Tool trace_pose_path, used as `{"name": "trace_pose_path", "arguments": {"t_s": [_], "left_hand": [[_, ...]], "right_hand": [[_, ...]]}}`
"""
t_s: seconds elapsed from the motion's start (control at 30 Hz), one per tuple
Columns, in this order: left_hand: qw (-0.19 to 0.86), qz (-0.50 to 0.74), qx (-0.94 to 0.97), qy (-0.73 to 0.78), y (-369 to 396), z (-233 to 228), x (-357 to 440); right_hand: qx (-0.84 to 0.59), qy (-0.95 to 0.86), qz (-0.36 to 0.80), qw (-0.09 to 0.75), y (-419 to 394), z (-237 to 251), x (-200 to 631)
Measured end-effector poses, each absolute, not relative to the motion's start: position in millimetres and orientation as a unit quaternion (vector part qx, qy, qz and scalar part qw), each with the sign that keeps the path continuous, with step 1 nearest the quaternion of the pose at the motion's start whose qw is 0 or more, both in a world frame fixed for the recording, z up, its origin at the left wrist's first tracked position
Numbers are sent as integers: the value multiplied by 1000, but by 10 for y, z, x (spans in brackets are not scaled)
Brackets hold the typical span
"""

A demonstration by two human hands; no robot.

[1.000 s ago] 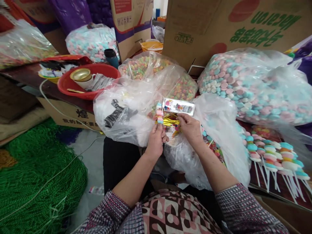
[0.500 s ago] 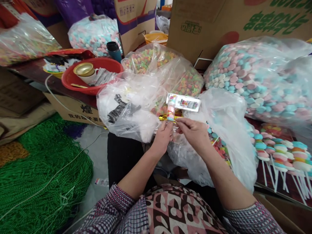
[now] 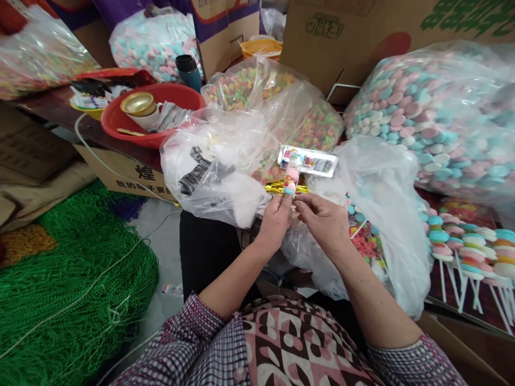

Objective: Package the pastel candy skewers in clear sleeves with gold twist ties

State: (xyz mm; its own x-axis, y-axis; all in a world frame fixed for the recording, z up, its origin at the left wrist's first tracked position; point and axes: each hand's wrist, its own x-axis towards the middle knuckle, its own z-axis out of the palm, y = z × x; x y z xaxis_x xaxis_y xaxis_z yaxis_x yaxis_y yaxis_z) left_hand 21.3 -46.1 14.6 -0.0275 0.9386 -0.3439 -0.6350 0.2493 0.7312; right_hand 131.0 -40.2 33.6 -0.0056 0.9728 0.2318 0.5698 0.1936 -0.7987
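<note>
1. The left hand (image 3: 276, 222) has its grip clamped on the lower end of a candy skewer (image 3: 290, 176), thumb and fingers pinched around it so that it stands nearly upright above the fist.
2. The right hand (image 3: 322, 220) sits just beside the left, its fingertips drawn together at the same low point of the skewer; whether they pinch the stick itself or a gold twist tie I cannot tell.
3. The candy skewer carries stacked pink, white and blue pieces and rises straight up from both grips.
4. Directly behind its top lies a flat printed packet (image 3: 309, 161), resting on a clear plastic bag.
5. A bundle of gold twist ties (image 3: 281, 187) lies just above the left grip, crossing behind the skewer.
6. Beyond the grips stand bags of small multicoloured ring candy (image 3: 314, 128).
7. Well to the right of the right grip sits a big bag of pink, blue and white discs (image 3: 434, 123), and lower on that side finished skewers (image 3: 462, 246) lie in a row, their white sticks pointing toward the person.
8. Up and to the left of the left grip is a red basin (image 3: 120, 128) holding a gold-lidded cup (image 3: 139, 104).
9. Far left, green cord (image 3: 72, 279) lies heaped on the floor.
</note>
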Motion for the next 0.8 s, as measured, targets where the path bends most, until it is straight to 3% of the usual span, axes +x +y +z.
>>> {"name": "trace_pose_path", "arguments": {"t_s": [0.17,0.37,0.57,0.67,0.8], "left_hand": [[727,551,223,344,-499,246,166],[853,402,211,257,-540,348,50],[911,314,176,200,-555,377,41],[910,331,162,192,-565,380,88],[859,414,172,248,-582,367,186]], "right_hand": [[-563,-589,368,448,-425,266,1386],[-517,-556,452,468,-426,263,1521],[-429,-580,539,435,-447,262,1654],[-472,-560,481,481,-461,194,1612],[-535,-644,231,495,-476,166,1503]]}}
